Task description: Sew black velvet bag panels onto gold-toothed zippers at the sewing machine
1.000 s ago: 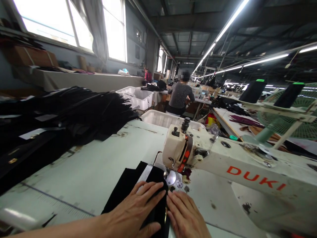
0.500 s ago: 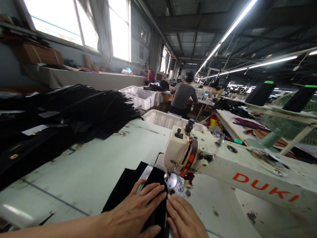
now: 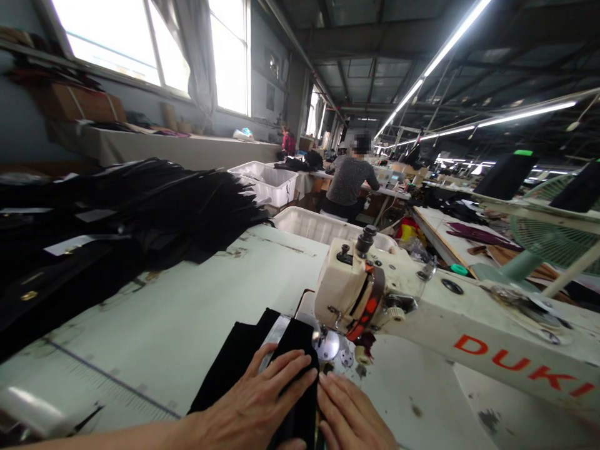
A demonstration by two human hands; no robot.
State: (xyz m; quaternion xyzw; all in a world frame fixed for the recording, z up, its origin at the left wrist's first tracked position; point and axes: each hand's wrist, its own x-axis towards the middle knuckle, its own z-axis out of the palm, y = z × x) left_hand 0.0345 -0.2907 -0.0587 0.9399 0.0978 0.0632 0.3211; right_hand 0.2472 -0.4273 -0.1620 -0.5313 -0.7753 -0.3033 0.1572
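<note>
While both hands lie flat on the work, little has altered over the last second: the fingers have kept their places on the cloth, and the apparent shift of the machine to the right comes from the head camera turning, not from the piece being fed.

At the far left edge of the counter (image 3: pixel 154 325) sits a heap of black cut pieces (image 3: pixel 154 206), well apart from the hands.

The left hand (image 3: pixel 255 406) rests palm down with fingers spread on the black fabric piece (image 3: pixel 244 356); its grip is open and flat, pressing rather than clasping, and nothing is enclosed in it. That piece lies at the near edge of the counter, its far end touching the bright metal plate beneath the needle area.

The right hand (image 3: pixel 349 415) lies just beside the left, fingers extended and together, fingertips at the fabric's right edge near the presser foot (image 3: pixel 328 344). Its grip is likewise open and holds nothing.

The sewing machine (image 3: pixel 422 312) stands to the right, its head directly over the fabric's far end. Behind it are white bins (image 3: pixel 323 226) and a seated co-worker (image 3: pixel 349 181) at another station.

Judgement: the fabric is held steady at the needle, positioned rather than advancing.
</note>
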